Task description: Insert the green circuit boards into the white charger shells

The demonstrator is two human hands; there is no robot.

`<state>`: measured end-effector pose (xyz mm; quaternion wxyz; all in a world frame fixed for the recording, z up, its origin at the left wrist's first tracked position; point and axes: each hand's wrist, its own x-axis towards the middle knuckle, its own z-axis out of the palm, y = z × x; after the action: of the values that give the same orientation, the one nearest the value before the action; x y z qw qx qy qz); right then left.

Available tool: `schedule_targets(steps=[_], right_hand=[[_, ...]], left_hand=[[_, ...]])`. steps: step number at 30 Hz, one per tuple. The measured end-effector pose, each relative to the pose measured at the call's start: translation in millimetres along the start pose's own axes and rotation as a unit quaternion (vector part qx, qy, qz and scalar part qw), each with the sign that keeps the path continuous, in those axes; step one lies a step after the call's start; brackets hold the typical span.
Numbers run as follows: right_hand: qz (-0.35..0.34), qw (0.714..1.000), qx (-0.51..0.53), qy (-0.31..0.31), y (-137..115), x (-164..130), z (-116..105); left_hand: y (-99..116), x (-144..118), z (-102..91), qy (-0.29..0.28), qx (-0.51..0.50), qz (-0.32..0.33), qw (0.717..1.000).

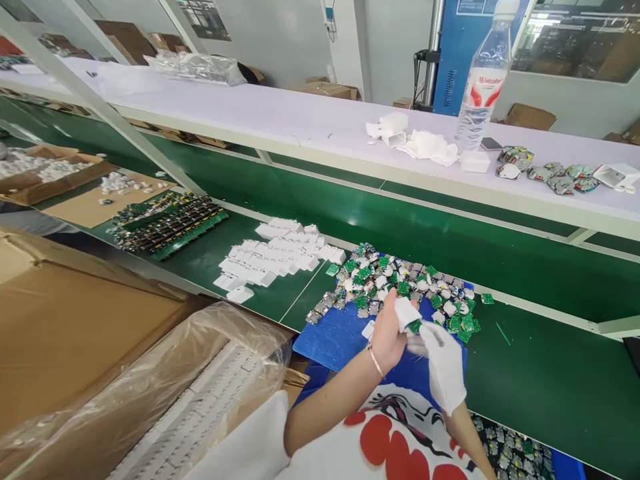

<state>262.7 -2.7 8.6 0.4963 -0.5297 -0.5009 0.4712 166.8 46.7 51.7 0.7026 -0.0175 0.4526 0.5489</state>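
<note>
My bare left hand (388, 333), with a bracelet at the wrist, is closed around a white plastic housing (406, 311). A small green circuit board (415, 326) shows at the housing's open end. My right hand (443, 363), in a white glove, pinches at this board; its fingertips partly hide it. Both hands are above a blue tray (327, 343). On the tray's far side lies a heap of small circuit boards (363, 273), green, grey and white. Another white piece (369, 329) lies beside my left wrist.
Rows of white housings (273, 253) sit left of the tray, with stacked circuit panels (170, 223) beyond. A cardboard box lined with plastic (200, 373) stands at the near left. The raised shelf (310, 127) holds a water bottle (481, 87). More boards (515, 447) lie at lower right.
</note>
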Motion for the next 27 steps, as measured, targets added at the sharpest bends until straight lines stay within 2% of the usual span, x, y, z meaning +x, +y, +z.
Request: schedule_targets(steps=[2,4,12,15,18,20,22,25,27], right_hand=[[-0.026,0.998,-0.045,0.027,-5,15,1],[-0.046,0.996,-0.071,0.029,-9,24,0],[-0.173,0.968,-0.175,0.042,-3,20,-1],[-0.234,0.947,-0.216,0.046,-5,21,-2],[-0.258,0.934,-0.244,0.042,-10,24,-5],[-0.255,0.935,-0.244,0.017,-12,25,-7],[-0.224,0.950,-0.219,0.000,-12,28,-8],[-0.123,0.982,-0.144,-0.015,-7,32,-9],[-0.057,0.994,-0.091,-0.034,-4,34,-11]], left_hand=[[2,6,1.0,0.009,0.000,-0.089,0.996],[5,10,0.4,-0.001,0.002,-0.120,0.993],[19,-2,-0.1,-0.059,-0.023,-0.116,0.991],[17,-4,-1.6,-0.043,-0.007,-0.105,0.994],[12,-2,-5.1,-0.016,0.006,-0.070,0.997],[10,-2,-7.4,-0.006,0.013,-0.038,0.999],[8,-3,-9.0,-0.007,0.024,-0.013,1.000],[9,-6,-11.0,-0.019,0.049,0.002,0.999],[12,-8,-13.0,-0.036,0.075,-0.015,0.996]])
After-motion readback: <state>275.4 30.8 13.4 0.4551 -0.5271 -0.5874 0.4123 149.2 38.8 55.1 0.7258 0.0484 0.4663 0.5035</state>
